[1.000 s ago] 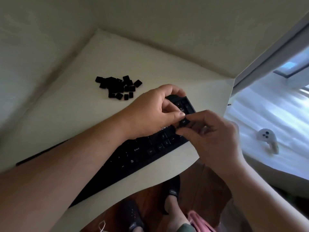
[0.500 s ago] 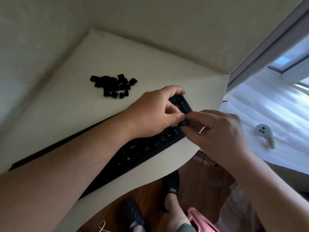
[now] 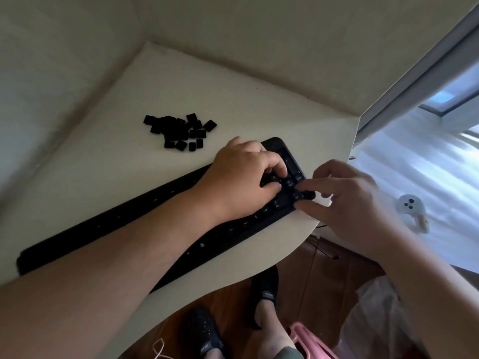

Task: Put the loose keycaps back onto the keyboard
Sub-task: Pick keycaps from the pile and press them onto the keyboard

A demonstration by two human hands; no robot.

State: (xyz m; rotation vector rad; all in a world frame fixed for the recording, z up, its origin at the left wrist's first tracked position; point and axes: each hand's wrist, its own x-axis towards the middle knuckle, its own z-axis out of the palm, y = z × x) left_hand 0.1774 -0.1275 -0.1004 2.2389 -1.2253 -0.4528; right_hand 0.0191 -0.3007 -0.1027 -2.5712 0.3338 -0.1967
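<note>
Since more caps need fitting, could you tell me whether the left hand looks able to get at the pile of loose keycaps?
Probably yes: the pile of loose keycaps lies in the open beyond the keyboard, with nothing between it and the left hand.

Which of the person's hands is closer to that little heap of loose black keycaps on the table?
The left hand. It rests on the keyboard's number pad, just right of the pile of keycaps; the right hand is farther right, at the keyboard's end.

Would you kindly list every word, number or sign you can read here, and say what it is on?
"0": keycap on the keyboard number pad, near the right hand.
"Ctrl": probably, bottom-row key; faint.
Arrow signs: arrow keys.
Other key legends and the shoe label: too blurred to read.
</note>
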